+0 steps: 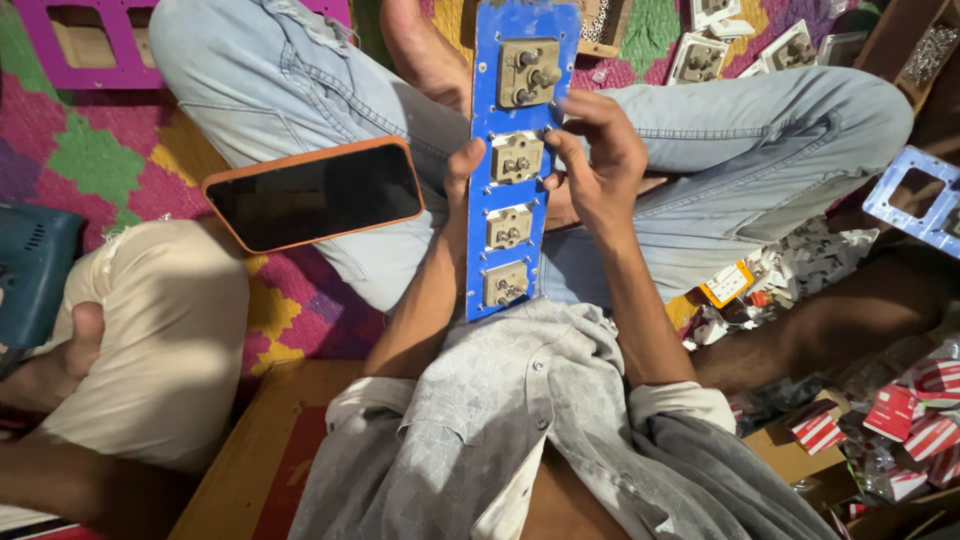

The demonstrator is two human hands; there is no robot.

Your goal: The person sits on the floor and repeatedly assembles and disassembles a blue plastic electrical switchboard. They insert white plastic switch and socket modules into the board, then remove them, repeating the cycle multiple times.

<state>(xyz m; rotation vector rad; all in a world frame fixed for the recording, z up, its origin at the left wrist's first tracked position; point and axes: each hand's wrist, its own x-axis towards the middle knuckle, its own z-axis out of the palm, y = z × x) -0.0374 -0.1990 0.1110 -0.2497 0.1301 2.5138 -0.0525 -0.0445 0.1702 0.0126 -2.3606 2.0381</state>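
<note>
I hold a long blue panel [520, 110] upright over my lap, its back side toward me. Several beige switch modules [516, 158] with metal screw terminals are set in it in a column. My left hand [462, 172] grips the panel's left edge, thumb on the front near the second module. My right hand [597, 160] holds the right edge, fingers curled at the second module and the one above it. Neither hand holds a tool.
A phone in an orange case [315, 193] rests on my left knee. Another person's leg and foot [150, 330] are at the left. Loose switch modules [745, 45], another blue frame [915, 200] and red-and-white boxes [915, 415] lie at the right on a colourful mat [110, 150].
</note>
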